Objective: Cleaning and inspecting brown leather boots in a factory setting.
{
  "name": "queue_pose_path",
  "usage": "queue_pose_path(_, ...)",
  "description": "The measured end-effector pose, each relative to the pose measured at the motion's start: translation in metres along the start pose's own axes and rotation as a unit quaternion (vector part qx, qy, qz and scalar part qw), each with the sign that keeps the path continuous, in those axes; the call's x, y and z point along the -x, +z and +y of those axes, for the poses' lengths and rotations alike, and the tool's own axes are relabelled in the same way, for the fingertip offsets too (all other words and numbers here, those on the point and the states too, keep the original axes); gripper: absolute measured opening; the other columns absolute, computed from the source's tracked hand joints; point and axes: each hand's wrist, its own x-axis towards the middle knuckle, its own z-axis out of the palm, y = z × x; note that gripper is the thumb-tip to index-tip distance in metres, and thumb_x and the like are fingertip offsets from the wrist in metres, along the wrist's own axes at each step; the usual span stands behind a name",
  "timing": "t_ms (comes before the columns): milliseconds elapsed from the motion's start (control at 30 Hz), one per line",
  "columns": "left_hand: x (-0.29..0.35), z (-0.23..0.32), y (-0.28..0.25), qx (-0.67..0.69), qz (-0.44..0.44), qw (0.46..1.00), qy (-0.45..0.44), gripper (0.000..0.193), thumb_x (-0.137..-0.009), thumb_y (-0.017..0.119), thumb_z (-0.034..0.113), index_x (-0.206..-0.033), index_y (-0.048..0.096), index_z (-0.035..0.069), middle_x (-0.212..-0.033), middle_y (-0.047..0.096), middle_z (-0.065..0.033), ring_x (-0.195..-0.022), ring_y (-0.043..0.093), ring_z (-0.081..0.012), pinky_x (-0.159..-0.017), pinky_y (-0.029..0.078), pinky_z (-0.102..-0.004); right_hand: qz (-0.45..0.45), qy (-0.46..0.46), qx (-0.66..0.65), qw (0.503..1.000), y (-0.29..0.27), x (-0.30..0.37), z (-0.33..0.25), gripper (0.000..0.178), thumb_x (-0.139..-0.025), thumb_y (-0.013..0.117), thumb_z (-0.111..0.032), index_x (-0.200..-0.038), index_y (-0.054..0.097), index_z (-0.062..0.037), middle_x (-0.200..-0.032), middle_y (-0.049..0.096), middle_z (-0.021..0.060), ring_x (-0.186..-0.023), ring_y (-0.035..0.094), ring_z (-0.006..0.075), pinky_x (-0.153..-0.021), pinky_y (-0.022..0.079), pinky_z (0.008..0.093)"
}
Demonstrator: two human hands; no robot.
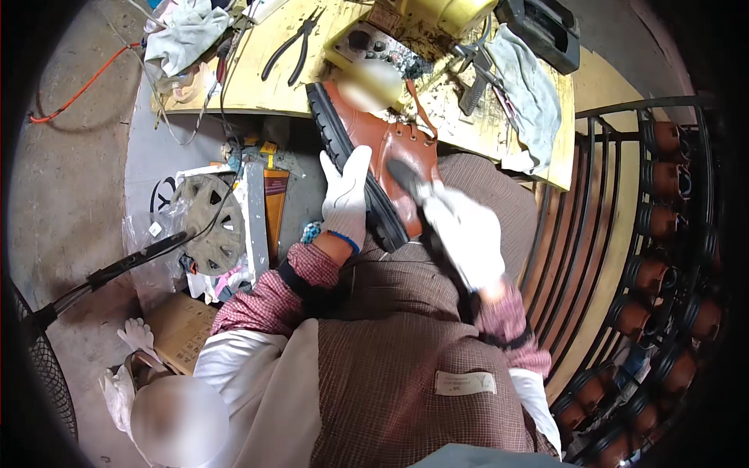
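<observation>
In Hand Over the Lap: a Brown Boot (pixel 380 139)

On the left, a black mesh guard (pixel 48 359) on the near side, and farther off an orange cord (pixel 86 82). Next, a white glove (pixel 139 335) just beside a cardboard box (pixel 183 331); beyond these, a round grey wheel (pixel 207 226) with a black pole (pixel 140 259) reaching across to it. Farther still, on the yellow table (pixel 250 82), a pale rag (pixel 187 47) and, to its right, black pliers (pixel 292 51), handles spread.

In the middle, the left hand (pixel 346 187), white-gloved, grasping the boot by its black sole (pixel 380 207). Toe toward the far side, over the table's near edge; hard to tell whether touching it. Beyond, a yellow machine (pixel 449 15).

To the right, the right hand (pixel 464 234), gloved too, clenched around a dark pointed tool (pixel 402 173) against the boot's leather; too blurred to name exactly. Farther right, a pale blue cloth (pixel 534 97) on the table, then a black rack (pixel 671 102) of brown shoes (pixel 650 275).
</observation>
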Motion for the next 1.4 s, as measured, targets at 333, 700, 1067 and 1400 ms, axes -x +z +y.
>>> queue_pose_path(333,-0.008,0.022,-0.026,0.437,0.011,0.874,-0.213,0.055,-0.111,0.046,0.035,-0.155,0.041,0.003,-0.149,0.051,-0.0099,-0.132,0.051,-0.0198,-0.115,0.038,-0.0311,0.089,-0.162,0.134,0.974,0.002,-0.032,-0.001,0.020,-0.097,0.067,-0.022,-0.108,0.073,-0.0074,-0.095,0.073,0.0134,-0.079,0.072,0.0283,-0.068,0.056,0.0369)
queue_pose_path(700,0.005,0.000,-0.076,0.839,-0.247,0.421,-0.241,0.088,-0.098,0.052,0.066,-0.153,0.039,0.000,-0.147,0.053,-0.0202,-0.133,0.055,-0.0328,-0.116,0.044,-0.0471,0.189,0.045,0.384,0.903,-0.105,-0.099,0.110,0.046,-0.095,0.065,-0.030,-0.137,0.059,-0.0123,-0.120,0.069,0.0170,-0.106,0.067,0.0372,-0.090,0.055,0.0451)
queue_pose_path(1067,-0.032,0.016,-0.069,0.611,-0.320,0.716,-0.107,0.074,-0.087,0.084,0.031,-0.146,0.052,0.002,-0.134,0.064,-0.0087,-0.120,0.061,-0.0209,-0.107,0.048,-0.0380,0.182,0.074,-0.174,0.965,-0.041,-0.037,-0.074,0.103,-0.075,0.087,-0.044,-0.153,0.040,0.0056,-0.144,0.056,0.0286,-0.131,0.059,0.0372,-0.111,0.045,0.0394)
queue_pose_path(1400,-0.023,0.013,-0.067,0.516,-0.297,0.803,-0.013,0.053,-0.093,0.079,0.028,-0.136,0.060,0.003,-0.125,0.067,-0.0049,-0.108,0.063,-0.0179,-0.099,0.051,-0.0350,0.185,-0.022,-0.348,0.919,-0.052,-0.029,-0.046,0.054,-0.097,0.066,-0.017,-0.146,0.054,0.0013,-0.136,0.066,0.0182,-0.118,0.066,0.0226,-0.105,0.049,0.0324)
